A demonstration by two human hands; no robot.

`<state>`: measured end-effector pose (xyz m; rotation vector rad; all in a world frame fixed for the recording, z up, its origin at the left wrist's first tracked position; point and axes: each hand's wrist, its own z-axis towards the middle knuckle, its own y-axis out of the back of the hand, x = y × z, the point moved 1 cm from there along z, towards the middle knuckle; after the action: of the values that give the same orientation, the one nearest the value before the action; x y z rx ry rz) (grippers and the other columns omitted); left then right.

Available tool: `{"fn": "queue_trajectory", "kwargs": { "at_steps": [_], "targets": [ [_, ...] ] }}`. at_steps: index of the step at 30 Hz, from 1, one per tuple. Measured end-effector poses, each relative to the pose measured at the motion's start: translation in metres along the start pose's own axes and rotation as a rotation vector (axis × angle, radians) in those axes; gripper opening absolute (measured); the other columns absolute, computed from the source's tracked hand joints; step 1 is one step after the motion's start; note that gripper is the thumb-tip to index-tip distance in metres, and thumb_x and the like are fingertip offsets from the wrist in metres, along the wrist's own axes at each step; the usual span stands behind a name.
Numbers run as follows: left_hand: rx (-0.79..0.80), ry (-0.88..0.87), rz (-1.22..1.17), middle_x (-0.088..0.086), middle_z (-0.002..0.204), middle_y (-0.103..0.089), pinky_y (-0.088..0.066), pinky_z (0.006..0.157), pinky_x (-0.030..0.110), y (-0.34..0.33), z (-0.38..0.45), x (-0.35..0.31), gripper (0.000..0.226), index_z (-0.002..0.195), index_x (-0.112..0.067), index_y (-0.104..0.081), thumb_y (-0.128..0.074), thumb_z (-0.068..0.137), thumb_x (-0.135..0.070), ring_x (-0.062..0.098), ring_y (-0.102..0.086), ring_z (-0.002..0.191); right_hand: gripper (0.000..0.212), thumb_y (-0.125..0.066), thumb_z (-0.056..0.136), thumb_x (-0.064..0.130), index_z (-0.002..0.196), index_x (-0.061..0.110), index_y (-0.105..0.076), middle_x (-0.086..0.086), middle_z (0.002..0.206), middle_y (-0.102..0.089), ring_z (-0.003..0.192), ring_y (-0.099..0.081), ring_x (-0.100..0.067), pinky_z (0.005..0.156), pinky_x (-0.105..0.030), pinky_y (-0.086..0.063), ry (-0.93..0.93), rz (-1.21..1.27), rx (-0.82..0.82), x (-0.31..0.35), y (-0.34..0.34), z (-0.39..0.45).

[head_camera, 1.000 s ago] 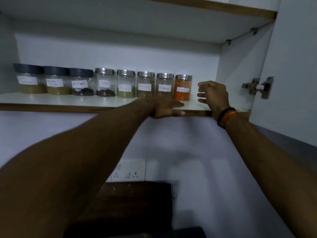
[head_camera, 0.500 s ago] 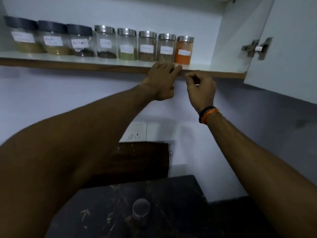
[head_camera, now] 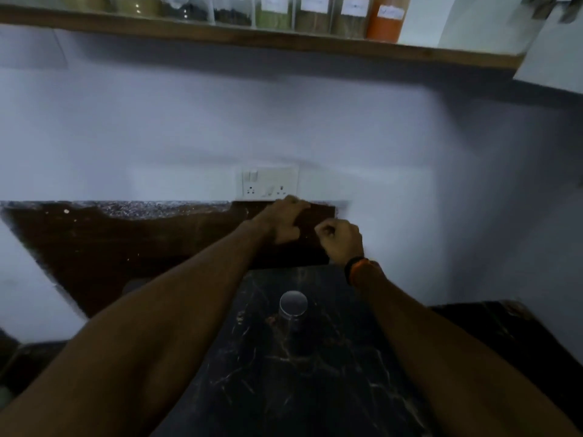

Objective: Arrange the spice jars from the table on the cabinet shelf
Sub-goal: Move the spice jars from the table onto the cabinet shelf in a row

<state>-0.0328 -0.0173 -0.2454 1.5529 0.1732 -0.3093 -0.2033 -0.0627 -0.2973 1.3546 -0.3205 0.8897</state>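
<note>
Both hands hover empty above the last jar (head_camera: 293,305) on the table (head_camera: 315,373): left hand (head_camera: 285,223) loose, right hand (head_camera: 340,241) curled; shelf (head_camera: 252,36) row nearly complete.

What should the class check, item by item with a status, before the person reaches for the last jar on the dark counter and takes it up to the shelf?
1. Jar standing upright on the counter, lid on: ok.
2. Left hand holding nothing: ok, fingers loosely curled.
3. Right hand holding nothing: ok, fingers curled, nothing seen in them.
4. Path from the hands down to the jar free of other things: ok.
5. Free shelf space right of the orange jar: ok.
6. Jar's contents and label: cannot tell, too dark.
</note>
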Motion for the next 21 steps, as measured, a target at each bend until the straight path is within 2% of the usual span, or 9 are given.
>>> {"fn": "queue_trajectory", "kwargs": {
  "at_steps": [4, 6, 8, 10, 12, 14, 17, 21],
  "targets": [
    [0.198, 0.106, -0.098, 0.012, 0.142, -0.046, -0.043, 0.108, 0.047, -0.070, -0.025, 0.017, 0.054, 0.143, -0.014, -0.047, -0.063, 0.092, -0.021, 0.031, -0.049, 0.127, 0.016, -0.060, 0.093, 0.015, 0.095, 0.015, -0.076, -0.009, 0.104, -0.074, 0.097, -0.067, -0.031, 0.088, -0.041, -0.055, -0.075, -0.029, 0.235, -0.028, -0.044, -0.036],
    [0.259, 0.110, -0.167, 0.009, 0.130, -0.054, -0.048, 0.101, 0.047, -0.099, -0.035, 0.016, 0.037, 0.132, -0.014, -0.056, -0.060, 0.095, -0.022, 0.028, -0.056, 0.117, 0.017, -0.061, 0.097, 0.021, 0.100, 0.012, -0.075, -0.011, 0.102, -0.073, 0.096, -0.066, -0.031, 0.082, -0.037, -0.054, -0.093, -0.064, 0.336, -0.038, -0.061, -0.051],
    [0.262, 0.128, -0.252, 0.006, 0.121, -0.059, -0.051, 0.094, 0.041, -0.123, -0.043, 0.016, 0.028, 0.123, -0.015, -0.059, -0.060, 0.096, -0.019, 0.025, -0.060, 0.111, 0.024, -0.063, 0.097, 0.029, 0.104, 0.010, -0.075, -0.011, 0.098, -0.072, 0.096, -0.068, -0.030, 0.074, -0.029, -0.046, -0.105, -0.117, 0.395, -0.048, -0.076, -0.065],
    [0.241, 0.154, -0.305, 0.007, 0.126, -0.059, -0.049, 0.090, 0.035, -0.141, -0.052, 0.020, 0.035, 0.128, -0.013, -0.058, -0.063, 0.095, -0.024, 0.024, -0.058, 0.115, 0.032, -0.062, 0.097, 0.035, 0.113, 0.010, -0.073, -0.011, 0.107, -0.072, 0.100, -0.067, -0.027, 0.078, -0.029, -0.047, -0.131, -0.162, 0.427, -0.056, -0.088, -0.077],
    [0.224, 0.200, -0.334, 0.010, 0.132, -0.057, -0.047, 0.096, 0.037, -0.158, -0.063, 0.026, 0.041, 0.134, -0.011, -0.055, -0.063, 0.095, -0.023, 0.026, -0.055, 0.120, 0.037, -0.061, 0.098, 0.038, 0.122, 0.011, -0.068, -0.011, 0.118, -0.069, 0.109, -0.065, -0.026, 0.092, -0.036, -0.052, -0.192, -0.181, 0.448, -0.065, -0.099, -0.087],
    [0.218, 0.255, -0.372, 0.011, 0.137, -0.055, -0.045, 0.103, 0.039, -0.173, -0.075, 0.033, 0.044, 0.138, -0.011, -0.052, -0.062, 0.096, -0.018, 0.026, -0.053, 0.125, 0.042, -0.064, 0.095, 0.035, 0.130, 0.011, -0.061, -0.013, 0.126, -0.064, 0.116, -0.062, -0.029, 0.101, -0.043, -0.050, -0.228, -0.196, 0.447, -0.073, -0.107, -0.097],
    [0.204, 0.311, -0.457, 0.010, 0.134, -0.057, -0.044, 0.096, 0.031, -0.189, -0.092, 0.040, 0.039, 0.135, -0.011, -0.053, -0.058, 0.097, -0.014, 0.023, -0.055, 0.121, 0.054, -0.071, 0.089, 0.031, 0.137, 0.012, -0.053, -0.015, 0.134, -0.053, 0.120, -0.057, -0.034, 0.103, -0.047, -0.049, -0.258, -0.174, 0.427, -0.080, -0.117, -0.108],
    [0.201, 0.384, -0.507, 0.013, 0.125, -0.061, -0.048, 0.099, 0.039, -0.203, -0.104, 0.043, 0.031, 0.128, -0.009, -0.057, -0.055, 0.098, -0.012, 0.026, -0.059, 0.116, 0.064, -0.074, 0.086, 0.035, 0.141, 0.014, -0.047, -0.016, 0.139, -0.046, 0.125, -0.052, -0.036, 0.104, -0.048, -0.048, -0.245, -0.230, 0.409, -0.084, -0.127, -0.104]
  ]
}}
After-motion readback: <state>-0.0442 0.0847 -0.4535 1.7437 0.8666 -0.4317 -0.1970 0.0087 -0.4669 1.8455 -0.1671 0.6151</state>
